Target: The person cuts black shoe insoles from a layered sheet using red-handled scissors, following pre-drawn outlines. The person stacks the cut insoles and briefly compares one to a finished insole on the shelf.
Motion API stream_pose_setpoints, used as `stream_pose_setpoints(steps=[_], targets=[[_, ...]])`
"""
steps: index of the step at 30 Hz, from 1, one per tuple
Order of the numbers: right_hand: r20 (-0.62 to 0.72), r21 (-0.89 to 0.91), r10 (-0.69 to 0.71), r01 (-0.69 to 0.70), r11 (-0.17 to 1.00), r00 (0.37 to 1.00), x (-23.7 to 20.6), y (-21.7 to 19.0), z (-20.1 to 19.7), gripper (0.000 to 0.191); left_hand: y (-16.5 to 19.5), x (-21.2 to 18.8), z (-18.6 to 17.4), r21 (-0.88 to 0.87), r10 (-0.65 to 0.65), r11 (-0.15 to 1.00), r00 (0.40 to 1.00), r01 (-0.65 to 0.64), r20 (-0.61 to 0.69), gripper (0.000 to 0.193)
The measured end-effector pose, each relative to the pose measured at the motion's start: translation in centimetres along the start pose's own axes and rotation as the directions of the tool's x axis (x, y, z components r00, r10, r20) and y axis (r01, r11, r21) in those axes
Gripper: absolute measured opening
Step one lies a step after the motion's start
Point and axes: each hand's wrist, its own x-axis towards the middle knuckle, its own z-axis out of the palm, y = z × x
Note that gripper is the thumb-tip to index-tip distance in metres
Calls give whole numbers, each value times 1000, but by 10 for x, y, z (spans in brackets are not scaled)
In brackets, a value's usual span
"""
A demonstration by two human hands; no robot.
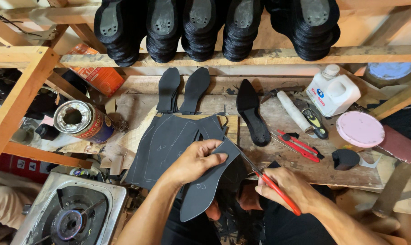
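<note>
In the head view, the left hand [194,161] is closed around a dark sole-shaped piece [210,183] near the middle, and the right hand [285,186], at about four o'clock from it, is wrapped tight around red scissors [271,183] whose blades touch the piece's edge. More dark sheets [162,145] lie on the wooden surface [332,168] at ten o'clock, with a glue tin [80,120] farther left. The thumb sits close to the blades, so a slip could nick it, or the cut could wander off the drawn line.
</note>
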Motion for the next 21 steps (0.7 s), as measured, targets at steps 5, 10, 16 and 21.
stream_pose_setpoints(steps=[5, 10, 16, 21], targets=[[-23, 15, 7, -7, 1000, 1000, 1, 9, 3, 32, 1, 0, -2, 14, -11, 1000, 1000, 11, 5, 19], [-49, -5, -19, 19, 1000, 999, 1, 14, 8, 35, 0, 0, -3, 12, -23, 1000, 1000, 23, 2, 19], [-178, -134, 124, -149, 980, 976, 4, 17, 8, 41, -2, 4, -3, -22, -32, 999, 999, 32, 0, 22], [-397, -299, 277, -408, 863, 875, 18, 35, -33, 53, -12, 11, -4, -58, -45, 997, 999, 45, 4, 26]])
